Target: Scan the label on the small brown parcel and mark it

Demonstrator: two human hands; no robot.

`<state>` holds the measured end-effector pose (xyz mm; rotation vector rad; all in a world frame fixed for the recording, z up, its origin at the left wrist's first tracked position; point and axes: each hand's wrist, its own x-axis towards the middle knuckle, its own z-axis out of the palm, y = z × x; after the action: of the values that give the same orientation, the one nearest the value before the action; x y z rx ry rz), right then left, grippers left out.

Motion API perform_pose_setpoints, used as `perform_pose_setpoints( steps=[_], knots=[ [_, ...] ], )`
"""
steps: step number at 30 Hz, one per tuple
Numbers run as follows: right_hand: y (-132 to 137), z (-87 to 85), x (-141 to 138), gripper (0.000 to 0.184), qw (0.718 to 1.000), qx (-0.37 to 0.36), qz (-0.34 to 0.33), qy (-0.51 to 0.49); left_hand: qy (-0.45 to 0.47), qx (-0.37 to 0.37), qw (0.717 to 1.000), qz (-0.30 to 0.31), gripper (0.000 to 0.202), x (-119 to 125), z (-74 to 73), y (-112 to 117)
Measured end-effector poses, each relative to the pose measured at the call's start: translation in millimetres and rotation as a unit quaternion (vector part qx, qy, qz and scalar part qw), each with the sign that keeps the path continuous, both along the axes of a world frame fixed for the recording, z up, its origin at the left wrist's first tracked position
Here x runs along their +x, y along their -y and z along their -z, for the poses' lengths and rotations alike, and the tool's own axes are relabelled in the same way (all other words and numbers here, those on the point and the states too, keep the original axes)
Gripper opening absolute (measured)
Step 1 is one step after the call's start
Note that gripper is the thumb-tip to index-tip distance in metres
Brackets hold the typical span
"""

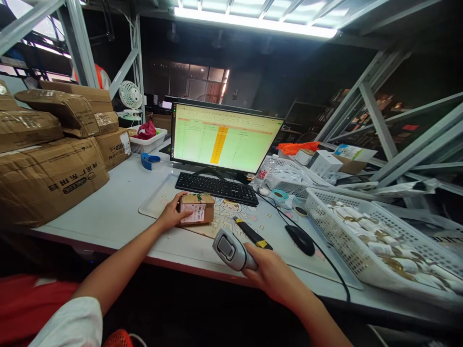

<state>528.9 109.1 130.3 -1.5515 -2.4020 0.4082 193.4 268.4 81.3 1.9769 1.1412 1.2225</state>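
My left hand [172, 212] grips a small cardboard box [197, 208] with a white label, resting it on the desk mat [155, 200] in front of the keyboard [217, 187]. My right hand [269, 272] is wrapped round the handle of a grey barcode scanner [231, 249], whose head points toward the box from the near right. A monitor [224, 140] behind the keyboard shows a green spreadsheet with an orange column.
Large taped cardboard parcels [47, 168] are stacked on the left of the table. A yellow and black utility knife [253, 234] and a black mouse [300, 239] lie to the right. A white basket [379, 236] of small wrapped items fills the right side. A blue tape dispenser [149, 160] sits further back.
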Motion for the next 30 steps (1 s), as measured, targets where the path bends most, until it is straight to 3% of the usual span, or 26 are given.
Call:
perform_pose_setpoints(
  steps=[10, 21, 23, 27, 30],
  knots=[
    [1, -5.4, -7, 0.014, 0.999, 0.031, -0.001, 0.01, -0.052, 0.03, 0.997, -0.047, 0.071, 1, -6.4, 14],
    [1, -11.5, -15, 0.021, 0.998, 0.055, -0.014, 0.015, -0.058, 0.033, 0.998, -0.022, 0.071, -1, -6.7, 16],
    [3, -12.2, -15, 0.02, 0.998, 0.058, -0.012, 0.017, -0.089, 0.065, 0.994, -0.024, 0.069, 1, -11.2, 22],
    [10, -14.7, -12, 0.017, 0.999, 0.04, -0.021, 0.018, -0.229, 0.188, 0.955, -0.018, 0.068, 10, -29.1, 43],
    [14, -14.3, -10, 0.017, 1.0, 0.017, -0.025, 0.007, -0.332, 0.226, 0.915, 0.017, 0.068, 24, -41.0, 53]
  ],
)
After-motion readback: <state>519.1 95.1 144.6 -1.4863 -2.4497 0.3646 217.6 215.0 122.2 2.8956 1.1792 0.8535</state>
